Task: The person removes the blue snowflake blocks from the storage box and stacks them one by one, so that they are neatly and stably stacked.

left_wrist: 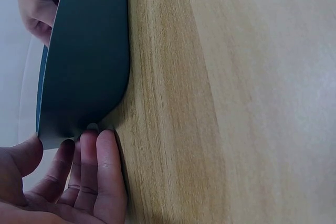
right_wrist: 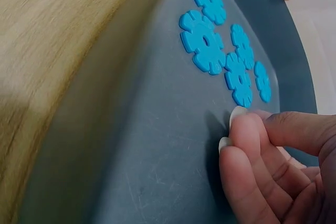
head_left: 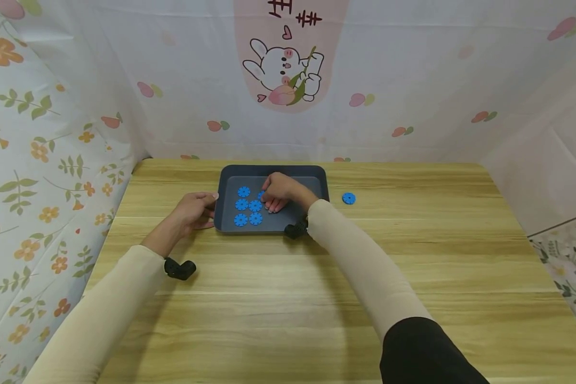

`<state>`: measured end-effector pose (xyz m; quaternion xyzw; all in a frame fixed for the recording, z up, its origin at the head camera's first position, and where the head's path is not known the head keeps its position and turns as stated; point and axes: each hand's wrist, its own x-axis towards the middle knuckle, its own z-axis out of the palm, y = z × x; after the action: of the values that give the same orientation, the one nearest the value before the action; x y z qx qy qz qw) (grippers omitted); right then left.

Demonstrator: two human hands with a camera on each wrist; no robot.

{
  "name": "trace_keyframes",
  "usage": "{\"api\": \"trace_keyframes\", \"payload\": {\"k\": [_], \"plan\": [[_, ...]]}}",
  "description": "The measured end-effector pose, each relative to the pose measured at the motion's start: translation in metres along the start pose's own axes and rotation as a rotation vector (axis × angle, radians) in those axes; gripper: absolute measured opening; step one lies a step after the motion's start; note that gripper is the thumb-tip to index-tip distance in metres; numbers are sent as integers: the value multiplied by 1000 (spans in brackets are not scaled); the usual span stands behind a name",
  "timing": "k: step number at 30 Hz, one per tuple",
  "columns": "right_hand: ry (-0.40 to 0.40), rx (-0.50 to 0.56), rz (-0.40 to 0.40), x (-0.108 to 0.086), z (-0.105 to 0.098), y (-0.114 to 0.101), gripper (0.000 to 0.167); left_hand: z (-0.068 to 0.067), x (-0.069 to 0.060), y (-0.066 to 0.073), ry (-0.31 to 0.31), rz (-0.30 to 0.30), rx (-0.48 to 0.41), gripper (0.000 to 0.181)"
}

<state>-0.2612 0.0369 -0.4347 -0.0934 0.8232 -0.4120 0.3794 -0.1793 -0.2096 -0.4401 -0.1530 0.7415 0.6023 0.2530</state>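
A dark grey tray [head_left: 230, 176] lies on the table, with several blue notched plastic discs [head_left: 241, 220] in rows on its left part. At the tray's left end is my left hand [head_left: 194, 210]; in the left wrist view its thumb [left_wrist: 26, 156] is on the rim and its fingers touch the outer wall from below. My right hand [head_left: 281, 191] is inside the tray, thumb and forefinger pinching a blue disc [head_left: 261, 196] at the upper row. That disc is mostly covered by the fingers, and the right wrist view hides it.
Another blue disc [head_left: 349, 198] lies on the wooden table [head_left: 288, 309] to the right of the tray. Patterned cloth [head_left: 182, 69] hangs behind the table and along its sides. Each wrist carries a small black camera [head_left: 180, 269].
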Motion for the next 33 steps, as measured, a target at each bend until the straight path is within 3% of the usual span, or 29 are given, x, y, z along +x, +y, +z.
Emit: {"api": "trace_keyframes", "payload": {"k": [13,21,29,33], "plan": [[94,-232,21,2,1,-4,24,1,-2,2,1,3,11,48],[84,-162,79,-3,-4,0,23,0,-1,0,-2,9,19,49],[39,-64,15,-14,-12,7,18,0,-2,0,-6,8,17,49],[35,-10,-12,-20,-20,11,25,0,-3,1,-6,9,21,49]]}}
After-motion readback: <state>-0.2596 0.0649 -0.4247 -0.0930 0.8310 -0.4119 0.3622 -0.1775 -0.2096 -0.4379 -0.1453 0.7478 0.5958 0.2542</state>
